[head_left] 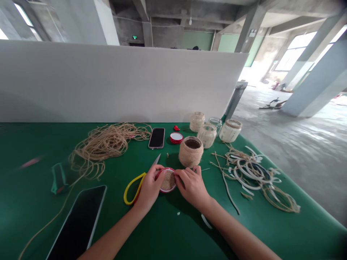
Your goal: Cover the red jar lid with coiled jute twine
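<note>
A red-rimmed round lid (168, 180), its top covered with tan twine, lies on the green table (173, 231). My left hand (150, 187) curls round the lid's left edge. My right hand (192, 184) pinches its right edge with bent fingers. Scissors with yellow handles (134, 187) lie just left of my left hand, blade pointing away. A jar wrapped in twine (191, 151) stands right behind the lid.
A loose heap of twine (105, 144) lies at the back left. A phone (157, 137) and a red lid (176, 137) sit behind. Glass jars (214, 130) stand at the back right. Strip offcuts (252, 173) lie at right, a tablet (78, 220) at front left.
</note>
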Demonstrator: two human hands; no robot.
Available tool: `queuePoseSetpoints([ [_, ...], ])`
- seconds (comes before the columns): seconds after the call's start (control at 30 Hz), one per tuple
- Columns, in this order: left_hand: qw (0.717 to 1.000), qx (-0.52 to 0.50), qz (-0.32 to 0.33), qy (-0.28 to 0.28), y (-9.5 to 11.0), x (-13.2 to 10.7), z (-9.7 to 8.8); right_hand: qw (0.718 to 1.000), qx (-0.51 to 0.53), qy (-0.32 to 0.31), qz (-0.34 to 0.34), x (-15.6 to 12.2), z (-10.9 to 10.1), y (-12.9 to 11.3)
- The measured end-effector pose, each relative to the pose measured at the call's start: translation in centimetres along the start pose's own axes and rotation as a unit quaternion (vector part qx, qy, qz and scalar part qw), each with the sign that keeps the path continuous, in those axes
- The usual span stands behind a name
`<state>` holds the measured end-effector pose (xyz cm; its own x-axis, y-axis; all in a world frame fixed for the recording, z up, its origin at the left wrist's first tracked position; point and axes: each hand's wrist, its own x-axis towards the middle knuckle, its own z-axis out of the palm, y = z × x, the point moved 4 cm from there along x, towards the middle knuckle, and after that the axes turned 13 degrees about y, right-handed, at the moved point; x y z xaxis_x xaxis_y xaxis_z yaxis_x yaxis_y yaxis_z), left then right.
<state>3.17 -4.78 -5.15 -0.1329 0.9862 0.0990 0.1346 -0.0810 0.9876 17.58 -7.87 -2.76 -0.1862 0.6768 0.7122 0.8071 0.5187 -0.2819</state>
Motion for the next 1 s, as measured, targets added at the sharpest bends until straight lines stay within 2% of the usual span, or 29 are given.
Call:
queuePoseSetpoints([
  [0.1, 1.0, 0.001, -0.008, 0.004, -0.5, 0.1, -0.1, 1.0, -0.002, 0.002, -0.019, -0.1, 0.0, -0.1],
  [0.2, 1.0, -0.003, -0.014, 0.003, -0.9, 0.2, -0.1, 1.0, 0.021, 0.001, -0.01, -0.1, 0.0, -0.3],
  [0.3, 1.0, -0.005, -0.008, 0.006, -0.8, 0.2, -0.1, 0.993, 0.084, 0.006, 0.079, -0.1, 0.1, 0.1],
  [0.4, 1.0, -0.007, -0.008, 0.004, -0.4, 0.1, -0.1, 0.955, 0.194, -0.007, 0.222, -0.2, 0.7, 1.2],
  [0.47, 1.0, -0.017, -0.024, -0.001, -0.2, 0.0, -0.1, 0.918, 0.282, -0.044, 0.274, -0.2, 1.4, 1.6],
  [0.57, 0.997, -0.05, -0.057, 0.003, -0.3, 0.0, 0.0, 0.881, 0.363, -0.092, 0.289, -0.2, 2.2, 1.8],
  [0.67, 0.995, -0.069, -0.07, 0.007, -0.7, 0.1, 0.2, 0.865, 0.389, -0.101, 0.3, -0.1, 2.4, 1.8],
  [0.77, 0.994, -0.074, -0.076, -0.001, -0.9, 0.1, 0.4, 0.839, 0.413, -0.106, 0.338, -0.3, 2.5, 2.0],
  [0.9, 0.996, -0.06, -0.066, 0.002, -0.4, 0.2, 0.3, 0.814, 0.431, -0.122, 0.371, -0.4, 2.5, 2.3],
  [1.0, 0.998, -0.018, -0.039, -0.044, 0.4, 0.2, 0.4, 0.807, 0.441, -0.138, 0.368, -0.3, 2.5, 2.2],
])
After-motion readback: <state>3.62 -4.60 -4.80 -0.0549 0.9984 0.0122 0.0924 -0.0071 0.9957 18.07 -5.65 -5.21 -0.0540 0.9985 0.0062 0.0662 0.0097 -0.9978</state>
